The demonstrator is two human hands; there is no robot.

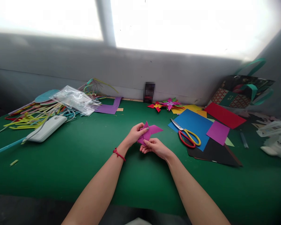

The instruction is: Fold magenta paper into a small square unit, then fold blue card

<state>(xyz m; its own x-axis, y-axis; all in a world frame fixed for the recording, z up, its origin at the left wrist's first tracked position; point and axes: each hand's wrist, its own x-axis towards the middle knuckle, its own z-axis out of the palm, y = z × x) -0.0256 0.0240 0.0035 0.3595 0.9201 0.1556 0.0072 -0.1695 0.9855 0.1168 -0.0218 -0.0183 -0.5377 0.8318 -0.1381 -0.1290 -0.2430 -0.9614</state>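
Observation:
Both my hands hold a folded magenta origami piece (pixel 146 133) just above the green table. Pointed flaps stick out from it at the top and to the right. My left hand (pixel 136 135) pinches its left side, the thumb lying across the front. From below, my right hand (pixel 155 147) grips the lower edge between thumb and fingers, the other fingers curled. To the right, scissors (pixel 188 136) with one red and one yellow handle lie partly open on blue paper (pixel 193 125). Folded paper stars (pixel 170 104) in several colours lie behind my hands.
On the left are pipe cleaners (pixel 25 120), a clear plastic bag (pixel 76 98) and a white power strip or similar device (pixel 48 128). Purple paper (pixel 109 108) lies at the back. Red paper (pixel 224 115), black paper (pixel 213 153) and a patterned gift bag (pixel 241 92) are at right.

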